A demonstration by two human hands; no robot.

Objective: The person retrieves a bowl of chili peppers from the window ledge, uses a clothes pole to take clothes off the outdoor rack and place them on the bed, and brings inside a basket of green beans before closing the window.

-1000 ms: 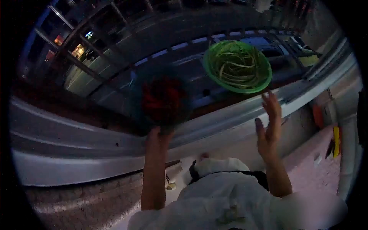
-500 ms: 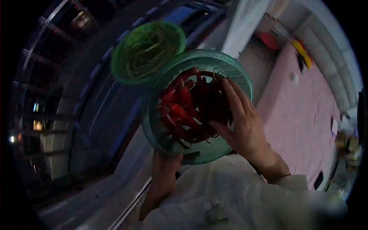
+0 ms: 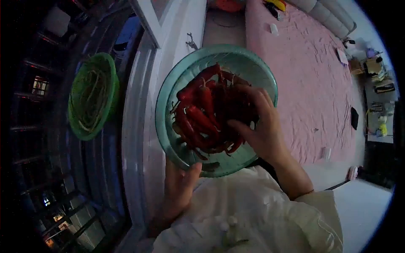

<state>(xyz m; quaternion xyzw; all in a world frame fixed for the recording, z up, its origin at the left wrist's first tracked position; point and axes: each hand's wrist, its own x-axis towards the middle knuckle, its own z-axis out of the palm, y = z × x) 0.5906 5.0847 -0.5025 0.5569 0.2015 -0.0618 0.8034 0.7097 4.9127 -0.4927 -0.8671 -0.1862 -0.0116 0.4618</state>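
Note:
A teal colander full of red chili peppers is held in front of my chest. My left hand grips its near rim, thumb over the edge and the other fingers hidden beneath. My right hand reaches over the right rim, with its thumb and fingers curved down onto the peppers; whether it grips any is hard to see in the dark. To the left, beyond the window frame, a green basket holds long thin green strands.
A white window frame runs along the left, with metal bars outside it. A pink sheet lies at the right, with a yellow item at its top. A cluttered shelf stands at far right.
The view has turned toward the room. The teal colander has come in from the window to my chest, and my right hand has moved from beside the green basket onto the peppers.

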